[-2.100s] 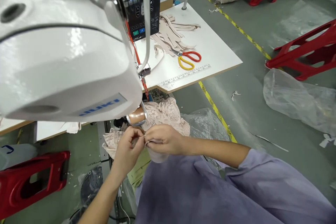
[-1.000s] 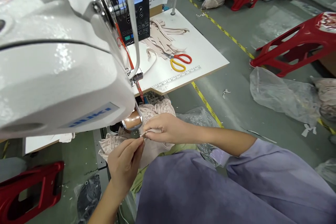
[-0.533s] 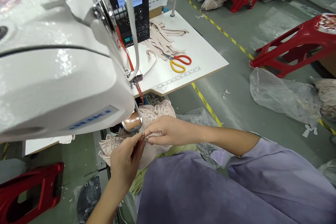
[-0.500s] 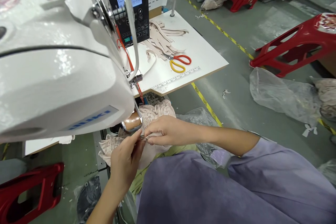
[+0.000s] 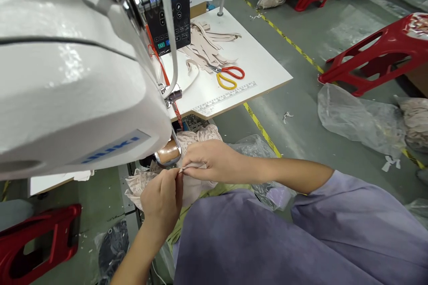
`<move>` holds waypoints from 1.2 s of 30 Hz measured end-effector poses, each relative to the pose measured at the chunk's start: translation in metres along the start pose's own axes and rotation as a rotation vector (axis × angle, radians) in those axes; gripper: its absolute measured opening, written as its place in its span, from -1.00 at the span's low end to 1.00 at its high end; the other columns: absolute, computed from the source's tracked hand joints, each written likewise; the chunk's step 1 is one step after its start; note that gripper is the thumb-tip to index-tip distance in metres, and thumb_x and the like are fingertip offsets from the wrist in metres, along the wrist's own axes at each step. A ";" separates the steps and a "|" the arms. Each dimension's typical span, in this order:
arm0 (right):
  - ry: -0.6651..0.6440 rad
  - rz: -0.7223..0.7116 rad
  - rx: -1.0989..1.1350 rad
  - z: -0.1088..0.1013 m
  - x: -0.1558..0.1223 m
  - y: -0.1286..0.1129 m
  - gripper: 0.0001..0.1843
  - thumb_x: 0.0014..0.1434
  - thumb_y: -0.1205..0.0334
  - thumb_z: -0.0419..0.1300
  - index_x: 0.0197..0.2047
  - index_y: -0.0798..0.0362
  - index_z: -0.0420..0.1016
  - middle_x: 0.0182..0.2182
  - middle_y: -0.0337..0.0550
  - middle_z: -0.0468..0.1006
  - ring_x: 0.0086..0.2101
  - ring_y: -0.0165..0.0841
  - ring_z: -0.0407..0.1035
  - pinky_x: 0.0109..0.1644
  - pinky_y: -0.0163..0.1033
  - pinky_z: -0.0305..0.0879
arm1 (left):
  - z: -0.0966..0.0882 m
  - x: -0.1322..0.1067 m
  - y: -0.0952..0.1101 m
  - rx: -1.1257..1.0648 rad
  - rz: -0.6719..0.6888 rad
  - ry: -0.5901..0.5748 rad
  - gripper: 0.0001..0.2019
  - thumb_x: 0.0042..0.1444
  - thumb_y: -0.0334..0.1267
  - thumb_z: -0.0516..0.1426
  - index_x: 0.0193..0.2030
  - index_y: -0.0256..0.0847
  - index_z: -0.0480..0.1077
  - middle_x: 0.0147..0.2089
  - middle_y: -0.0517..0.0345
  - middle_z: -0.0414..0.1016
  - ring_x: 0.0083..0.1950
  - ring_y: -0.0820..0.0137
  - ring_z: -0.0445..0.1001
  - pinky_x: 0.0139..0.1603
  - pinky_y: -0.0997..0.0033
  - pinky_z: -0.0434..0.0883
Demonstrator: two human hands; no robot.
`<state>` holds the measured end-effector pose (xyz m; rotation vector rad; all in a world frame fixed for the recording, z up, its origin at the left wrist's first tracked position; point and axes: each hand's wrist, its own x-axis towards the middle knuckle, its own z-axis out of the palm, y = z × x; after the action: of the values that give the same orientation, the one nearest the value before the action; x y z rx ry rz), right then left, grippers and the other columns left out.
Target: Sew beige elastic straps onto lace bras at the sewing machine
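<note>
Pale pink lace fabric (image 5: 200, 136) hangs in front of the white sewing machine (image 5: 83, 98), below its head. My left hand (image 5: 162, 193) pinches a narrow strip edge of this fabric between thumb and fingers. Close against it, my right hand (image 5: 214, 160) is closed on the same edge, with a bit of light fabric showing between thumb and forefinger. Both sets of fingertips nearly meet just below the clear guard (image 5: 168, 153) at the needle area. More lace (image 5: 135, 185) spreads out behind my left hand. The needle itself is hidden.
On the white table (image 5: 264, 69) lie scissors (image 5: 227, 78) with red and yellow handles, beige fabric strips (image 5: 210, 44) and a printed ruler (image 5: 227, 98). A control panel (image 5: 174, 13) stands behind. Red stools (image 5: 374, 49) and plastic bags (image 5: 361, 116) are on the floor.
My left fingers have curled in more tightly, and the pinched edge now shows as a thin strip between both hands. My right hand has moved up slightly. The view has shifted a little.
</note>
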<state>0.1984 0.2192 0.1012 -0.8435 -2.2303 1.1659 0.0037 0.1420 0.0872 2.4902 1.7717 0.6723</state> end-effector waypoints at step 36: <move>-0.016 -0.046 -0.438 -0.006 0.047 -0.003 -0.77 0.21 0.26 0.13 -0.48 0.09 0.40 -0.54 -0.22 0.38 -0.54 -0.45 0.12 -0.47 -0.26 -0.04 | -0.006 0.013 -0.059 0.360 0.386 0.093 -0.64 0.22 -0.47 0.03 0.12 -0.16 0.42 -0.61 0.33 0.27 -0.59 0.44 0.22 -0.55 0.36 -0.01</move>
<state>0.1692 0.2543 0.1128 -0.9405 -2.5474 0.6696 -0.0479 0.1734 0.0822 3.1410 1.5680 0.5237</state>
